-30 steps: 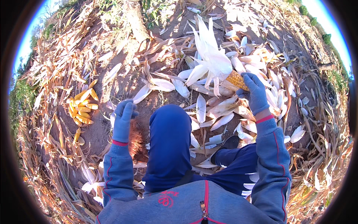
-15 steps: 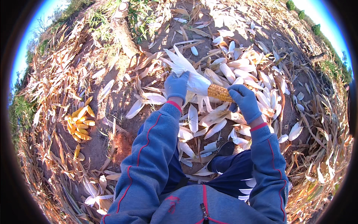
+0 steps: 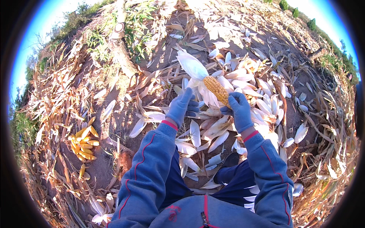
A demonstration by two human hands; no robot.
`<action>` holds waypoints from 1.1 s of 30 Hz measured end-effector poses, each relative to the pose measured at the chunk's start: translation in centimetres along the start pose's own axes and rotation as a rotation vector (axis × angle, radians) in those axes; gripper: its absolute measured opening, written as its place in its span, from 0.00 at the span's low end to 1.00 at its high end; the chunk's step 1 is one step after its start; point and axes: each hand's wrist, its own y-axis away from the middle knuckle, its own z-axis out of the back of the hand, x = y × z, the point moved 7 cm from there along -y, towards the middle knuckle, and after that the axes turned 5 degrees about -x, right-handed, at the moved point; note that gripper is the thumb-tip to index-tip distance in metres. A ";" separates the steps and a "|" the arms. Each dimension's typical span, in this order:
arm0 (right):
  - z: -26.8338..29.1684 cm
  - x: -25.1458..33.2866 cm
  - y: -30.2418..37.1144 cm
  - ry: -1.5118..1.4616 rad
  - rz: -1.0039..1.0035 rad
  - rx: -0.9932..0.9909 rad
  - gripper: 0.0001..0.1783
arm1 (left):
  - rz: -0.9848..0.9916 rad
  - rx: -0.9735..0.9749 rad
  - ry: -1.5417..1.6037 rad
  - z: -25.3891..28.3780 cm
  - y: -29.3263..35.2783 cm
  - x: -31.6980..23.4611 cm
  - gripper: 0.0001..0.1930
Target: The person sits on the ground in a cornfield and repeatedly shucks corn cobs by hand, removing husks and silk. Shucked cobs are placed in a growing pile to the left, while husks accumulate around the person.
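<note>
Between my hands, over the litter of leaves, is a yellow ear of corn (image 3: 216,90), its kernels bare. My right hand (image 3: 240,111), in a grey-blue glove, pinches the ear's near end. Pale husk (image 3: 192,66) stays attached at the far end, spreading up and to the left, with another flap hanging below the ear. My left hand (image 3: 180,108), gloved alike, is just left of the ear with thumb raised and fingers apart. The thumb tip comes close to the hanging husk; I cannot tell if it touches.
Stripped husks (image 3: 243,78) lie heaped beyond and beneath my hands. To the left, several husked ears of corn (image 3: 84,141) form a small pile on bare soil. A cut tree trunk (image 3: 121,57) rises at the far left. Dry stalks (image 3: 64,95) cover much of the ground around.
My left hand has let go of the husk and come down and nearer, its fingers opening. My right hand has shifted left, and the ear now tilts more steeply.
</note>
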 end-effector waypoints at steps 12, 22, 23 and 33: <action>-1.7 -0.8 -1.3 0.309 -0.011 0.096 0.24 | -0.103 0.043 -0.101 -4.5 0.6 1.6 0.24; 0.0 -0.5 -3.0 0.280 -0.097 -0.001 0.31 | -0.688 0.141 -0.883 -7.8 3.9 0.7 0.31; 0.4 -0.7 -3.0 0.309 -0.095 -0.034 0.30 | -0.729 0.155 -0.911 -7.8 3.9 1.0 0.32; -1.2 -0.6 1.0 -0.106 -0.286 0.026 0.24 | -1.009 0.162 -1.105 -7.4 5.8 -1.3 0.25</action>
